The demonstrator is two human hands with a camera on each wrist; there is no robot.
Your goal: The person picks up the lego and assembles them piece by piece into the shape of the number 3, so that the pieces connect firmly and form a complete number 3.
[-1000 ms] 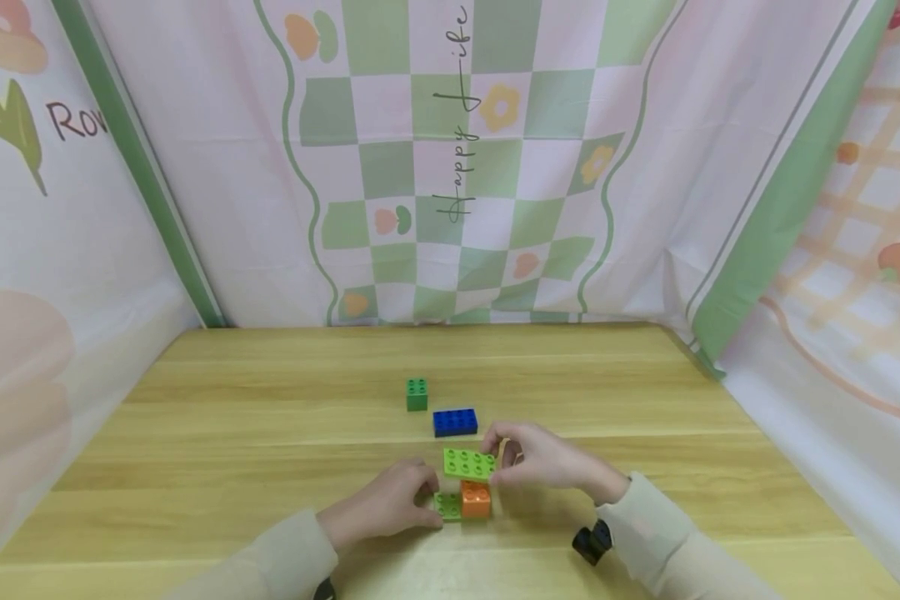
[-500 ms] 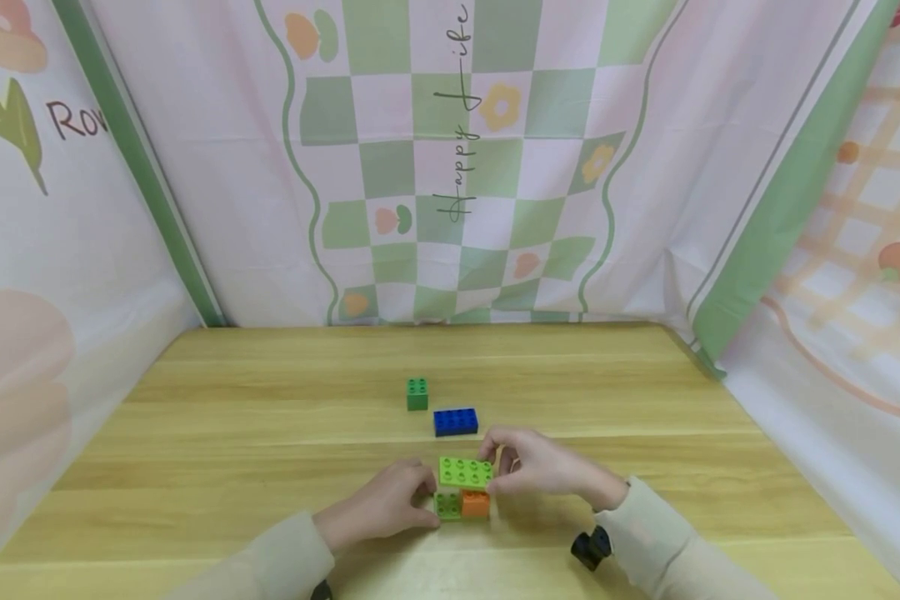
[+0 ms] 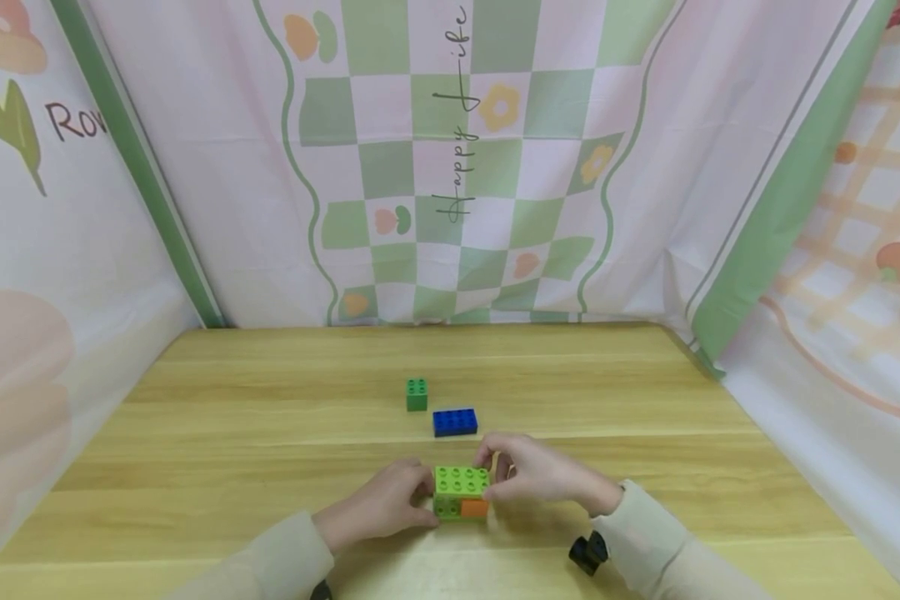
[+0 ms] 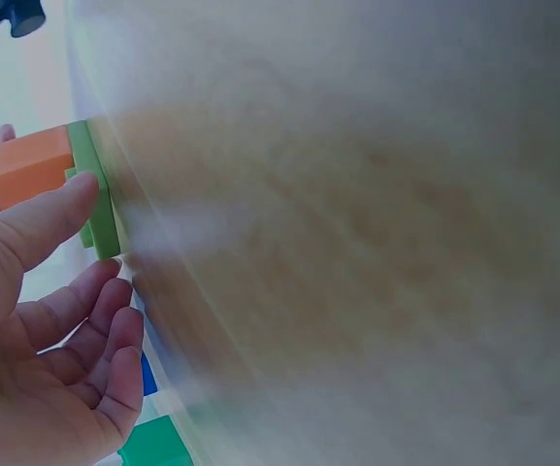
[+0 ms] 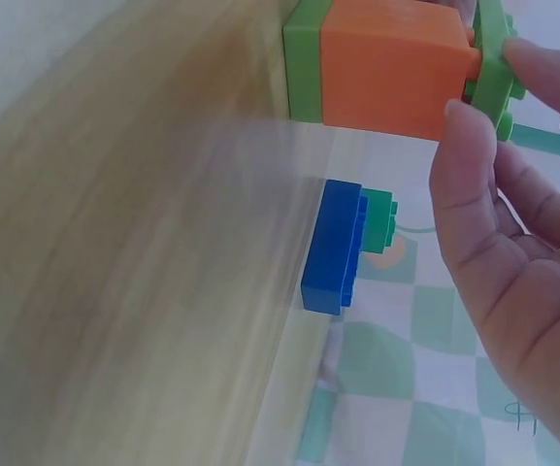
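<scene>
My right hand [image 3: 540,472] pinches a light green eight-stud plate [image 3: 460,480] between thumb and fingertips. That plate lies over an orange brick [image 3: 474,507]; in the right wrist view the brick's studs meet its underside, with a thin gap showing. Beneath the orange brick [image 5: 391,68] is a second light green plate [image 3: 446,507], flat on the table. My left hand [image 3: 390,497] holds this lower plate at its left end, thumb on the near edge and index finger on the far edge. The lower plate's left studs are partly covered by the upper plate in the head view.
A blue brick [image 3: 455,422] lies just beyond the hands. Farther back, slightly left, stands a green four-stud brick [image 3: 417,395]. The wooden table [image 3: 270,400] is bounded by a patterned curtain [image 3: 450,167] behind and at both sides.
My right hand has lowered the upper light green plate toward the person, bringing it down over the orange brick. The left hand has stayed at the lower plate.
</scene>
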